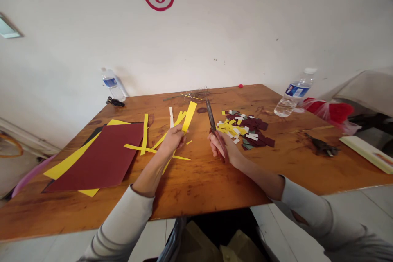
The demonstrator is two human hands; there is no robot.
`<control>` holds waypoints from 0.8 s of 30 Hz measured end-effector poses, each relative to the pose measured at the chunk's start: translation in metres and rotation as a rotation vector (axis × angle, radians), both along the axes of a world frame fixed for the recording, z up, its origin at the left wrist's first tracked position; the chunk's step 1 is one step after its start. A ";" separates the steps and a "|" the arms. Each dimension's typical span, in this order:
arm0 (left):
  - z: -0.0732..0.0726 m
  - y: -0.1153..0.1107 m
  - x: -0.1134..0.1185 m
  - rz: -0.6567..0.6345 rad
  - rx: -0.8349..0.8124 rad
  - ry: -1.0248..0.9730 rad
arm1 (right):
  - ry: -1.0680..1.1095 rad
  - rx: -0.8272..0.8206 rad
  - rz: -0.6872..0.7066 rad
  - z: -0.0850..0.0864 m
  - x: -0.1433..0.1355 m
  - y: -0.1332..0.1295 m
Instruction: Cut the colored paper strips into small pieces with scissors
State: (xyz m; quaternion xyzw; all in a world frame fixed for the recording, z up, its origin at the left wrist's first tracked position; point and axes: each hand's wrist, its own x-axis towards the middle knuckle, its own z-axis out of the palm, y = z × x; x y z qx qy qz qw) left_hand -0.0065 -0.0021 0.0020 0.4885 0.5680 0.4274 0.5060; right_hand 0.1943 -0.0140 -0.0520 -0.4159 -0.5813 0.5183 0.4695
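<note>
My left hand [173, 140] is closed on a yellow paper strip [189, 115] that points up and away. To its right, my right hand [223, 146] grips a pair of scissors [210, 115] by the dark red handles, blades pointing away. The blades and the held strip are apart. Several loose yellow strips [145, 133] and a white strip [171, 117] lie around my left hand. Beyond my right hand is a pile of small cut pieces [248, 129] in yellow, white, green and dark red.
Dark red sheets [101, 155] over yellow ones lie left on the wooden table [196, 196]. Water bottles stand at back left [112, 84] and right [294, 94]. A black tool [322, 146], a pale box [367, 153] and red material [330, 110] are at right.
</note>
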 end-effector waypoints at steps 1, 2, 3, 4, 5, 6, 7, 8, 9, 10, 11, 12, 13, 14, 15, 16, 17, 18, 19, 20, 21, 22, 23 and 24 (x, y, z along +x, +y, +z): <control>0.000 0.000 0.000 -0.001 -0.002 0.006 | 0.000 -0.002 0.000 0.000 0.000 0.000; 0.000 0.000 0.000 -0.004 -0.002 0.011 | 0.002 -0.004 0.001 0.000 0.000 0.000; 0.000 0.000 0.000 -0.006 -0.002 0.014 | 0.004 -0.004 0.000 0.000 0.000 0.000; 0.000 0.000 0.000 -0.010 -0.001 0.015 | 0.006 -0.003 0.001 0.000 0.000 0.000; 0.000 0.000 0.000 -0.013 0.001 0.015 | 0.005 -0.001 0.005 0.000 0.000 0.000; 0.000 0.000 0.000 -0.015 0.003 0.016 | 0.002 0.000 0.009 0.000 0.000 0.000; 0.000 0.000 0.000 -0.015 0.005 0.019 | -0.001 0.000 0.013 0.000 0.000 0.000; 0.000 0.000 0.000 -0.015 0.007 0.023 | -0.005 0.001 0.018 0.001 0.000 0.000; -0.001 0.000 0.000 -0.015 0.010 0.028 | -0.009 0.004 0.019 0.001 0.000 0.000; -0.001 0.000 0.000 -0.015 0.012 0.034 | -0.011 0.006 0.020 0.001 0.000 0.000; -0.001 0.000 0.000 -0.015 0.013 0.039 | -0.012 0.009 0.020 0.002 0.000 0.000; 0.000 0.000 0.000 -0.017 0.012 0.043 | -0.012 0.011 0.019 0.002 0.000 0.000; 0.000 0.000 0.001 -0.020 0.013 0.045 | -0.011 0.011 0.018 0.003 0.000 -0.001; 0.000 0.000 0.001 -0.023 0.014 0.046 | -0.009 0.010 0.018 0.004 0.000 -0.001; 0.000 0.000 0.001 -0.027 0.017 0.047 | -0.007 0.008 0.019 0.004 0.000 -0.001; 0.000 0.000 0.001 -0.030 0.020 0.049 | -0.006 0.009 0.019 0.004 0.000 -0.002; 0.000 0.000 0.001 -0.033 0.022 0.050 | -0.008 0.011 0.020 0.004 0.001 -0.002; 0.000 0.000 0.001 -0.036 0.024 0.052 | -0.012 0.013 0.022 0.004 0.001 -0.001; -0.001 -0.001 0.001 -0.040 0.027 0.054 | -0.017 0.014 0.020 0.003 0.001 -0.001; -0.001 -0.001 0.001 -0.043 0.031 0.055 | -0.022 0.011 0.017 0.001 0.000 0.000; -0.001 -0.001 0.001 -0.047 0.034 0.055 | -0.025 0.006 0.013 -0.001 0.000 0.001; -0.001 0.000 0.001 -0.051 0.037 0.055 | -0.026 0.002 0.008 -0.003 0.000 0.002; -0.002 0.000 0.001 -0.053 0.040 0.054 | -0.023 -0.001 0.002 -0.005 0.000 0.003; -0.002 0.000 0.000 -0.055 0.040 0.052 | -0.020 -0.002 -0.005 -0.007 -0.001 0.004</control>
